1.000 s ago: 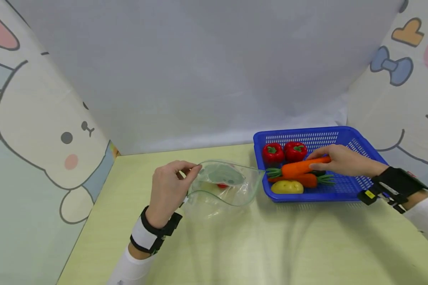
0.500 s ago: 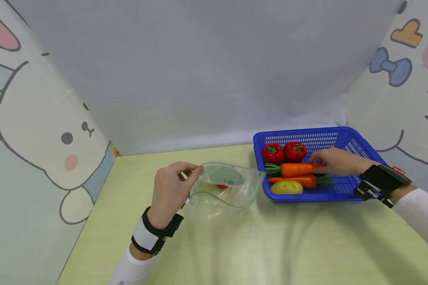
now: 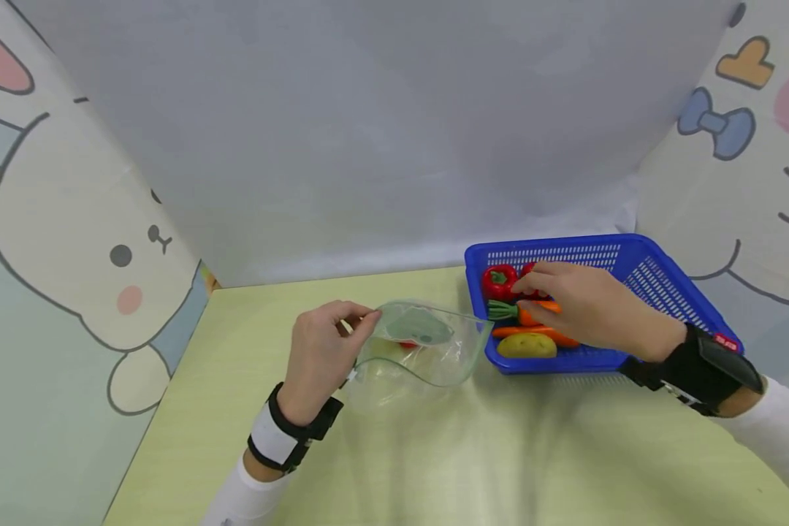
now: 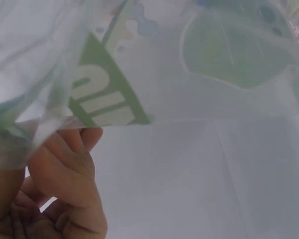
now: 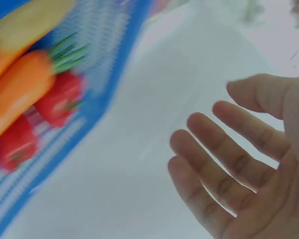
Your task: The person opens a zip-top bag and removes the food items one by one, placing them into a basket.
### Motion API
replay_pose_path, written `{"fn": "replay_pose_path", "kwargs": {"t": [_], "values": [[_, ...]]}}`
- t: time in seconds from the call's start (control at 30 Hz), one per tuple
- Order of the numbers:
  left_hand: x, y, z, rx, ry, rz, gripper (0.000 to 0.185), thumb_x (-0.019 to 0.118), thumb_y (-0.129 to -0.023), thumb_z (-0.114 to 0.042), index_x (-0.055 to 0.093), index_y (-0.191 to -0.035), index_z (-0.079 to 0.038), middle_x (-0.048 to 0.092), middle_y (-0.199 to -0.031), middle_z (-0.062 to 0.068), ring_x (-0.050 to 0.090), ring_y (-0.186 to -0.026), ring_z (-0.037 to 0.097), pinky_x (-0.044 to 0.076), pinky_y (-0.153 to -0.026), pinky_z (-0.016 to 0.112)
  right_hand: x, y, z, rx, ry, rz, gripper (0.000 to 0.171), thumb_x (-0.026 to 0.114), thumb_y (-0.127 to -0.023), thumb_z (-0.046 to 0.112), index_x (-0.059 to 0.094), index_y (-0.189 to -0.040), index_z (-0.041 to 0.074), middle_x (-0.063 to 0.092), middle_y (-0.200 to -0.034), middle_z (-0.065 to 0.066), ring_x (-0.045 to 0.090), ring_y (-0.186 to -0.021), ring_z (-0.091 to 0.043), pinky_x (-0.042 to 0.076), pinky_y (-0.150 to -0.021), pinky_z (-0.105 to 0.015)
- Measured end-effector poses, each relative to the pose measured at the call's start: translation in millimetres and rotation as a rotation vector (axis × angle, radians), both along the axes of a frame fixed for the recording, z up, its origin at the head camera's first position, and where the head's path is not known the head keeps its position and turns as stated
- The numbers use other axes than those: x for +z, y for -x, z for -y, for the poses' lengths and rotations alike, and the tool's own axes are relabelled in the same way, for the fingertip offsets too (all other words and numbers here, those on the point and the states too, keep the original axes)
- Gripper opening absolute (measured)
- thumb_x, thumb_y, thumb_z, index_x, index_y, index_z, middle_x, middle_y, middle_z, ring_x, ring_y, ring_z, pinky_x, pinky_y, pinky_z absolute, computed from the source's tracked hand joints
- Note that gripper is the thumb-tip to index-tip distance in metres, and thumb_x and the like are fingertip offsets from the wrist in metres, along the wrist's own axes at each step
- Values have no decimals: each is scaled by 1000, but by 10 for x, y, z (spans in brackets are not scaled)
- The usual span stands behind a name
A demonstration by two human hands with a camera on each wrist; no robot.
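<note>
My left hand (image 3: 322, 354) pinches the rim of a clear plastic bag (image 3: 416, 325) with pale green print, its mouth held apart. Through the film a small red thing (image 3: 408, 344) shows low in the bag. White lettering on a green patch (image 4: 107, 94) is visible in the left wrist view. Over the blue basket (image 3: 687, 288) hovers my right hand (image 3: 595, 307); the right wrist view shows its fingers (image 5: 209, 159) spread and holding nothing. Beneath it lie two carrots (image 5: 25, 82), the lower carrot (image 3: 562, 339) partly covered.
The basket also contains a yellow potato (image 3: 527, 345) in front and two red bell peppers (image 3: 497, 281) at the back left, one mostly hidden by the hand. A pale table (image 3: 434, 460) stretches in front. Behind rises a grey-white backdrop (image 3: 342, 146), with cartoon panels (image 3: 72, 256) at both sides.
My right hand lowered the upper carrot among the other vegetables, let go of it and moved left over the basket. The left hand and the bag have shifted only slightly to the right.
</note>
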State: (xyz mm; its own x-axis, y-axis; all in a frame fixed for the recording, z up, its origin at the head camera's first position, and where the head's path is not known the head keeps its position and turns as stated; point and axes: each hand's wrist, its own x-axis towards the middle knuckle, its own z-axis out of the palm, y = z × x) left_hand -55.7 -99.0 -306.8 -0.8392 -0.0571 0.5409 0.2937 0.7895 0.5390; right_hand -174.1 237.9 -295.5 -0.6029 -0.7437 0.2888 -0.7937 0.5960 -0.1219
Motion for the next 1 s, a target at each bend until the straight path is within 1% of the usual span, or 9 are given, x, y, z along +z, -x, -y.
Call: {"fn": "replay_pose_path", "kwargs": {"t": [0.1,0.23,0.33,0.4,0.53,0.63,0.77,0.83,1.0], "values": [[-4,-4,-19,-9,-1,-4,7,83,-91,-13,83,-89,-6,75,-74,6,60,-56,10,49,-54,19,60,-208,233,110,83,-88,20,86,-87,14,80,-105,14,73,-95,0,65,-77,-10,59,-63,-25],[-12,-8,-40,-23,-1,-8,6,83,-91,-11,83,-90,-5,76,-75,6,62,-57,11,50,-55,19,20,-418,543,246,163,-165,22,88,-84,13,79,-104,14,72,-94,0,65,-76,-9,58,-63,-22],[-25,-11,-54,-36,0,-12,6,82,-91,-11,82,-90,-5,76,-75,6,63,-58,12,51,-55,19,-77,-511,802,325,122,-157,21,87,-87,16,77,-106,14,72,-93,0,64,-75,-9,58,-67,-20],[-32,-14,-65,-47,0,-13,6,82,-92,-11,82,-90,-5,76,-75,6,63,-58,12,51,-55,19,-145,-544,977,347,22,-100,20,83,-91,18,77,-109,14,73,-95,-1,65,-75,-10,58,-68,-21],[-38,-17,-82,-60,-2,-22,6,82,-92,-12,83,-90,-6,76,-75,5,65,-59,12,52,-56,19,-310,-500,1312,321,-207,83,18,75,-99,19,77,-116,13,77,-105,-3,71,-85,-16,62,-76,-28],[-41,-27,-92,-67,-1,-28,5,82,-91,-11,83,-89,-6,76,-74,5,65,-60,12,53,-57,20,-490,-403,1501,291,-291,182,15,72,-101,16,75,-114,12,78,-108,-4,71,-89,-19,62,-81,-34],[-34,-46,-115,-75,5,-18,5,82,-91,-11,83,-90,-5,75,-73,5,65,-61,12,54,-58,19,-751,-306,1619,242,-317,189,8,68,-102,12,73,-106,7,77,-97,-8,67,-80,-23,58,-75,-36],[-38,-48,-122,-75,6,-12,6,83,-91,-10,82,-90,-5,75,-73,5,65,-61,12,53,-58,19,-849,-281,1635,211,-310,146,8,68,-101,10,72,-104,4,76,-91,-11,68,-77,-25,58,-71,-37],[-45,-56,-136,-79,1,-5,6,83,-91,-11,82,-90,-5,75,-74,5,65,-61,12,53,-58,19,-900,-247,1703,55,-284,204,30,63,-104,13,66,-127,-6,74,-116,-21,72,-101,-35,62,-95,-48]]}}
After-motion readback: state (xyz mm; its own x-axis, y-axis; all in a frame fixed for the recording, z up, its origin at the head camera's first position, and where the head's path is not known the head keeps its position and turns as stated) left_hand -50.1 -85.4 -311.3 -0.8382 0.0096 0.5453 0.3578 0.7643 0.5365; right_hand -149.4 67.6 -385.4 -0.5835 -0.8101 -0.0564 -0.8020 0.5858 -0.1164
